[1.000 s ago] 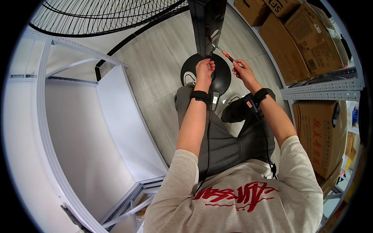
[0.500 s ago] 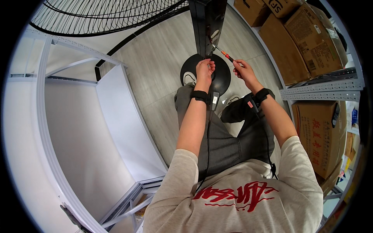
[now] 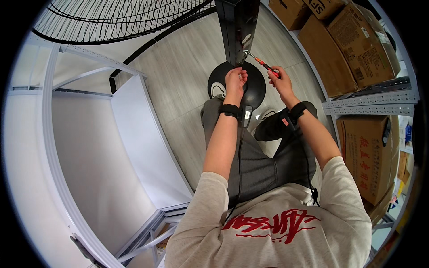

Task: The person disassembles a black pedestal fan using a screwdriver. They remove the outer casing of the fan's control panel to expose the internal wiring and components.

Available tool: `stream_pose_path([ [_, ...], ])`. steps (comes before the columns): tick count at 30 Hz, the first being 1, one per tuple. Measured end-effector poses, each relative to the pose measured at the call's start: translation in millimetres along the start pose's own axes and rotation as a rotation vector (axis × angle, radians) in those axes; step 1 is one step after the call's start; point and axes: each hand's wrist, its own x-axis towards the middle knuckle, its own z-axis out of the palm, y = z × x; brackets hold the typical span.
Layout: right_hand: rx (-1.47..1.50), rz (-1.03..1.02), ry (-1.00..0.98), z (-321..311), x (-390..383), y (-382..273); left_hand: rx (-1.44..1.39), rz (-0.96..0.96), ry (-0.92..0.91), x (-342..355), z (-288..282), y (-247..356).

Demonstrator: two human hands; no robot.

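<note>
My right hand (image 3: 281, 83) is closed on the handle of a red and black screwdriver (image 3: 262, 64). The tool slants up to the left, its metal tip reaching the lower part of a black upright post (image 3: 229, 33). Close under that spot is my left hand (image 3: 235, 81), its fingers curled together near the foot of the post; whatever they pinch, if anything, is too small to make out. Beneath both hands lies the post's round black base (image 3: 254, 94), with my shoe at its left edge.
A large black wire fan guard (image 3: 125, 22) fills the upper left. White metal shelving (image 3: 147, 138) stands on my left. On my right a rack holds several cardboard boxes (image 3: 362, 49). Cables (image 3: 240, 169) run from both wristbands along my legs.
My right hand has shifted its grip on the screwdriver and turned slightly, so more of the handle shows. The left hand stays where it was.
</note>
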Motion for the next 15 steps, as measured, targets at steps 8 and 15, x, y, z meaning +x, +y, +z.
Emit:
stream_pose_path([
  [8, 0.198, 0.127, -0.068, 4.3, 1.0, 0.1, -0.023, -0.009, -0.002, 3.3, -3.3, -0.6],
  [15, 0.254, -0.007, 0.042, 2.6, 9.1, 9.6, -0.019, -0.008, -0.004, 2.1, -1.9, -0.6],
])
